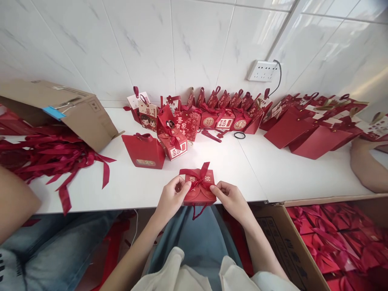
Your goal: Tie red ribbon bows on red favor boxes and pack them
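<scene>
A small red gift box [198, 197] with gold lettering rests at the front edge of the white table, straight ahead of me. Around it runs a red ribbon [198, 176], tied in a bow on top. My left hand [174, 194] pinches the ribbon at the box's left side, thumb against fingers. On the right side, my right hand [228, 196] pinches the bow's other part in the same way. A twisted red cord [198, 212] hangs from the box over the table edge.
Several red gift boxes [224, 121] and bags [321, 139] line the wall. At left, loose ribbons [69, 161] spill beside a cardboard box [91, 117]. An open carton [291, 242] of ribboned boxes stands at right. Other people's arms [366, 165] show at both sides.
</scene>
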The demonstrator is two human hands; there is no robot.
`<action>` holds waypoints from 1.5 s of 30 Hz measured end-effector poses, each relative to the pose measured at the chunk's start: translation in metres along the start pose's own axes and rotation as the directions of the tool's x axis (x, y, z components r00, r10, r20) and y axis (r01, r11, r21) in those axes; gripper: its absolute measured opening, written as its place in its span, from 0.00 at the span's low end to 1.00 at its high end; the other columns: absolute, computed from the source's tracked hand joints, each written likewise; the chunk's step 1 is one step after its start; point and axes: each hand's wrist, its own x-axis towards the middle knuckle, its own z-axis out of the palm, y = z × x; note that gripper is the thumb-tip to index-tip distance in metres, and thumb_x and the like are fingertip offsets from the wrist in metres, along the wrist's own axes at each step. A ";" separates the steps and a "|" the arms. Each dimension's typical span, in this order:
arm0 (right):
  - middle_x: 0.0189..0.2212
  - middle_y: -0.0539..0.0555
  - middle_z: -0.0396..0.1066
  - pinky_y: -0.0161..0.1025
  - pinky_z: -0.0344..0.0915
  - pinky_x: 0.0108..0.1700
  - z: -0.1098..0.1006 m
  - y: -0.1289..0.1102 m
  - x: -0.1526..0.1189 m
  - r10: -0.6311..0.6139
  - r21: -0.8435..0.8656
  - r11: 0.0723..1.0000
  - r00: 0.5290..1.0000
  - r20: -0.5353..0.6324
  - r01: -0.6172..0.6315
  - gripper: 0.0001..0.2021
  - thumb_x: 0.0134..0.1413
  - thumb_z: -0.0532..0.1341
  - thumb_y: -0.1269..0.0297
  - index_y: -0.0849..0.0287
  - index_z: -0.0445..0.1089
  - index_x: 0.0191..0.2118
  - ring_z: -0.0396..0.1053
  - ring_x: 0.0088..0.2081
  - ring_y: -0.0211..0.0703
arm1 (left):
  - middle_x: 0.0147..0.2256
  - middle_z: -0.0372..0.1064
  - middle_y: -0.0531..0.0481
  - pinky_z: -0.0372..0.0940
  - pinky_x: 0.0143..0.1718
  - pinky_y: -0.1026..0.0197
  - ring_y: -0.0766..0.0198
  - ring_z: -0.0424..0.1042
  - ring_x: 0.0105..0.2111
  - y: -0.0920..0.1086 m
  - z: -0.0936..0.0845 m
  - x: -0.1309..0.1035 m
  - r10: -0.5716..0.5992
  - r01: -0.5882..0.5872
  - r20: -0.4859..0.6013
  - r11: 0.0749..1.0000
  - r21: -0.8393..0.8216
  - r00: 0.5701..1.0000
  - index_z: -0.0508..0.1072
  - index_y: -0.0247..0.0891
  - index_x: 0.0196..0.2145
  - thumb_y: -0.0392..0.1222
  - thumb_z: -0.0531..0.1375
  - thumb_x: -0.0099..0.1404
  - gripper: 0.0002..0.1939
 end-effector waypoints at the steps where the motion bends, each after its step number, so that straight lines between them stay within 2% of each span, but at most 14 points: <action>1: 0.18 0.46 0.53 0.34 0.46 0.25 -0.001 0.000 0.001 -0.014 0.054 0.998 0.999 0.029 0.013 0.23 0.48 0.58 0.41 0.58 0.57 0.21 0.49 0.22 0.34 | 0.21 0.54 0.57 0.54 0.26 0.66 0.68 0.56 0.23 -0.001 0.000 0.000 -0.004 0.004 0.015 1.000 -0.021 1.000 0.57 0.38 0.22 0.51 0.54 0.62 0.17; 5: 0.18 0.44 0.50 0.34 0.43 0.25 -0.001 0.007 0.006 -0.035 0.323 0.946 0.992 0.125 -0.007 0.22 0.48 0.60 0.46 0.58 0.55 0.22 0.44 0.21 0.33 | 0.21 0.50 0.57 0.53 0.25 0.67 0.69 0.53 0.22 -0.010 0.000 0.004 -0.008 0.019 0.085 0.991 -0.133 0.996 0.54 0.39 0.22 0.51 0.52 0.63 0.18; 10: 0.18 0.43 0.45 0.33 0.40 0.25 0.003 0.023 0.014 -0.001 0.562 0.825 0.993 0.120 -0.067 0.21 0.46 0.64 0.50 0.58 0.54 0.22 0.40 0.21 0.32 | 0.22 0.48 0.58 0.51 0.25 0.67 0.70 0.51 0.23 -0.018 0.002 0.007 0.004 0.018 0.113 0.981 -0.193 0.994 0.53 0.39 0.23 0.51 0.52 0.64 0.18; 16: 0.16 0.42 0.41 0.34 0.37 0.24 0.005 0.033 0.017 0.009 0.619 0.782 0.994 0.111 -0.076 0.21 0.42 0.65 0.49 0.57 0.54 0.21 0.37 0.20 0.32 | 0.21 0.48 0.58 0.50 0.24 0.67 0.71 0.49 0.22 -0.019 0.006 0.008 0.021 -0.005 0.077 0.978 -0.206 0.997 0.53 0.39 0.22 0.49 0.52 0.63 0.17; 21: 0.16 0.42 0.39 0.34 0.39 0.22 0.010 0.040 0.019 -0.001 0.649 0.760 0.998 0.059 -0.038 0.24 0.41 0.65 0.49 0.57 0.49 0.19 0.35 0.19 0.31 | 0.21 0.50 0.57 0.50 0.23 0.67 0.71 0.50 0.21 -0.023 0.009 0.008 0.005 0.007 0.051 0.971 -0.237 0.999 0.55 0.38 0.23 0.51 0.51 0.63 0.17; 24: 0.16 0.42 0.41 0.34 0.42 0.23 0.010 0.046 0.019 -0.013 0.624 0.781 0.999 0.034 -0.011 0.24 0.43 0.65 0.49 0.57 0.50 0.18 0.39 0.18 0.31 | 0.21 0.51 0.57 0.52 0.24 0.67 0.70 0.52 0.22 -0.027 0.007 0.009 0.001 0.010 0.045 0.967 -0.256 0.999 0.55 0.38 0.21 0.52 0.53 0.61 0.18; 27: 0.19 0.46 0.54 0.35 0.51 0.26 0.008 0.051 0.016 -0.098 0.527 0.848 0.994 0.038 0.064 0.20 0.46 0.62 0.44 0.57 0.60 0.24 0.51 0.21 0.35 | 0.22 0.54 0.56 0.55 0.26 0.66 0.69 0.56 0.23 -0.031 0.004 0.012 -0.001 0.039 0.119 0.949 -0.313 0.993 0.55 0.38 0.22 0.53 0.53 0.60 0.18; 30: 0.30 0.52 0.65 0.38 0.60 0.33 0.009 0.054 0.010 -0.200 0.408 0.898 0.979 0.039 0.168 0.28 0.36 0.65 0.38 0.57 0.64 0.35 0.62 0.29 0.41 | 0.30 0.63 0.52 0.61 0.33 0.63 0.65 0.64 0.30 -0.034 0.003 0.020 0.014 0.033 0.118 0.922 -0.387 0.993 0.60 0.38 0.30 0.56 0.55 0.58 0.17; 33: 0.40 0.56 0.66 0.40 0.64 0.37 0.010 0.056 0.007 -0.268 0.321 0.909 0.962 -0.042 0.267 0.31 0.33 0.68 0.41 0.55 0.63 0.41 0.66 0.36 0.45 | 0.38 0.65 0.49 0.63 0.40 0.61 0.63 0.67 0.37 -0.033 0.005 0.031 0.037 -0.020 0.036 0.917 -0.399 0.999 0.61 0.38 0.36 0.55 0.59 0.55 0.19; 38: 0.41 0.58 0.68 0.46 0.67 0.43 0.001 0.055 0.024 -0.301 0.221 0.921 0.946 -0.123 0.322 0.22 0.46 0.62 0.44 0.56 0.65 0.41 0.68 0.42 0.49 | 0.29 0.63 0.54 0.61 0.32 0.64 0.67 0.64 0.29 -0.031 0.004 0.033 0.072 -0.075 -0.020 0.936 -0.345 0.997 0.62 0.38 0.31 0.54 0.57 0.57 0.16; 40: 0.39 0.59 0.69 0.49 0.67 0.45 -0.008 0.054 0.032 -0.260 0.138 0.941 0.923 -0.283 0.308 0.22 0.47 0.60 0.42 0.57 0.65 0.38 0.68 0.43 0.51 | 0.25 0.62 0.54 0.59 0.29 0.65 0.67 0.63 0.26 -0.031 0.002 0.023 0.089 -0.087 -0.009 0.948 -0.307 0.996 0.63 0.37 0.27 0.54 0.58 0.57 0.16; 42: 0.39 0.61 0.70 0.51 0.66 0.47 -0.016 0.052 0.037 -0.238 0.052 0.957 0.872 -0.429 0.286 0.23 0.49 0.57 0.41 0.58 0.64 0.37 0.68 0.44 0.52 | 0.19 0.62 0.53 0.59 0.28 0.64 0.66 0.63 0.23 -0.032 0.000 0.009 0.103 -0.080 0.068 0.958 -0.277 0.992 0.63 0.37 0.21 0.54 0.56 0.59 0.18; 44: 0.42 0.62 0.69 0.53 0.63 0.50 -0.022 0.050 0.034 -0.259 0.012 0.955 0.857 -0.445 0.295 0.22 0.52 0.54 0.42 0.58 0.65 0.40 0.67 0.47 0.53 | 0.15 0.61 0.53 0.59 0.27 0.62 0.66 0.63 0.20 -0.032 -0.001 -0.005 0.116 -0.078 0.124 0.959 -0.272 0.985 0.61 0.37 0.18 0.54 0.52 0.62 0.21; 45: 0.43 0.61 0.69 0.53 0.62 0.52 -0.025 0.050 0.031 -0.288 0.007 0.947 0.863 -0.414 0.320 0.22 0.54 0.53 0.43 0.58 0.65 0.41 0.66 0.48 0.52 | 0.14 0.60 0.53 0.59 0.26 0.62 0.66 0.62 0.19 -0.031 -0.001 -0.010 0.129 -0.098 0.100 0.958 -0.271 0.987 0.60 0.38 0.18 0.54 0.51 0.63 0.21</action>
